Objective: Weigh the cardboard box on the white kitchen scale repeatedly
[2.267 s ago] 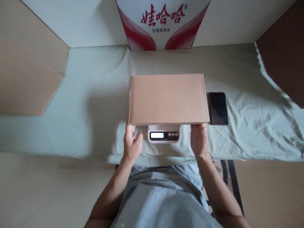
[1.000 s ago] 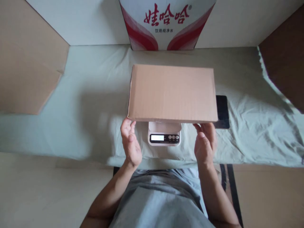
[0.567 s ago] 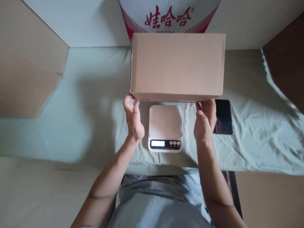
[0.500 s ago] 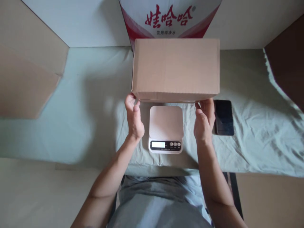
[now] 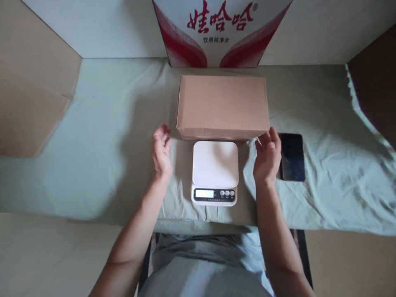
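Cardboard box (image 5: 222, 106), plain brown and closed, sits on the pale green cloth (image 5: 108, 136) covering the desk, toward the back edge at centre. Just in front of it is a small white digital scale (image 5: 215, 172) w/ its platform bare and its display lit at the front (digits too small to read). The box's near edge lies just behind the scale's platform; whether they touch can't be told.

Left hand (image 5: 161, 152) hovers open, fingers spread, left of the scale and near the box's front-left corner, not touching it. Right hand (image 5: 268, 156) is also open, palm turned inward, fingertips right by the box's front-right corner; contact there is hard to judge. Neither hand grips anything, and they're held well apart, one on each side of the scale.

A black phone (image 5: 292, 156) lies face up, screen dark, just right of the right hand. A red-and-white printed carton (image 5: 221, 33) stands against the back edge, its top cut off by the frame.

Progress, as a judgement: the box is set down on the desk, off the scale, and both hands appear free of it. Nothing rests on the scale.

Hidden: box contents, its far side, any tape or label. Brown cardboard panels (image 5: 34, 95) at both sides are only partly in view.
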{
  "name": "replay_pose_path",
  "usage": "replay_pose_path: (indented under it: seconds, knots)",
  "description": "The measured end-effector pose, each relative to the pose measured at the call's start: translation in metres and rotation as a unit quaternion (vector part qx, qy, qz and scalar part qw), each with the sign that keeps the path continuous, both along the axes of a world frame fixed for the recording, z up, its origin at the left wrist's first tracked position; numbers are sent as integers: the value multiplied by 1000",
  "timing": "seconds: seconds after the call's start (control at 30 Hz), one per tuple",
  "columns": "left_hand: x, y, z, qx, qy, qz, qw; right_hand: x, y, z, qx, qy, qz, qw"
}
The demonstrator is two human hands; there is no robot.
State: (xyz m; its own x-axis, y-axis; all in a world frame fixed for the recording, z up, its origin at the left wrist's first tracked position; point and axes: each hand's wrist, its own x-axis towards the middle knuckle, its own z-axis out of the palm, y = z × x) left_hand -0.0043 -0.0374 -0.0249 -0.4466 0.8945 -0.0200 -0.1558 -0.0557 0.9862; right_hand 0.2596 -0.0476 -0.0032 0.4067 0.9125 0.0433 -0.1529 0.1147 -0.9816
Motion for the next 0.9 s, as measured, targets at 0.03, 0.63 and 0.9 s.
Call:
replay_pose_path:
  seconds: [0.03, 0.63, 0.9]
  knots:
    - [-4, 3, 1, -3, 3, -2, 1000, 1, 1, 1, -5, 16, 1, 1000]
    - [28, -35, 68, 109, 83, -101, 985, -4, -26, 64, 42, -1, 132, 990]
    - [23, -93, 61, 63, 57, -123, 989, -2, -83, 51, 29, 24, 131, 991]
